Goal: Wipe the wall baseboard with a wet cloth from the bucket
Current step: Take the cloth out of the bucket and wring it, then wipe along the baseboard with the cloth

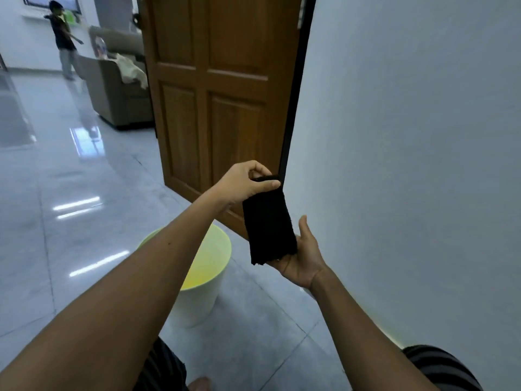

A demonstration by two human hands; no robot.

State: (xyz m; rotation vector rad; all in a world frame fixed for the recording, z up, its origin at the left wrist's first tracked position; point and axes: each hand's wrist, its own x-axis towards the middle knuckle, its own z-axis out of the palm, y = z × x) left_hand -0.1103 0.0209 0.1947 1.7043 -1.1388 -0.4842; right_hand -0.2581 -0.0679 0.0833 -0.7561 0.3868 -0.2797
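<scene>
At the bottom edge my striped shorts (445, 368) are cut off by the frame, and only the tip of one foot (198, 383) shows between my forearms. My left forearm crosses in front of the bucket (203, 277), a pale yellow-green one standing on the tiled floor (56, 221); the arm hides part of its rim and I cannot make out whether there is water inside.

My right hand (303, 262) is turned palm up with the fingers loosely spread, cupping the lower end of the black cloth (267, 227); most of those fingers are hidden behind the cloth, only the thumb stands clear. My left hand (245, 182) is above it, closed in a pinch on the cloth's top edge, thumb in front and fingertips curled over. The cloth hangs folded between the two hands, in the air near the wall (408, 165). Whether it is wet I cannot tell.

The baseboard (392, 335) along the foot of the wall shows only as a faint pale strip, partly covered by my right arm and knee.

Beyond stands an open wooden door (220, 94), which hides half of a grey sofa (118, 88). Far off, blurred, another person (63, 38) stands by a window.
</scene>
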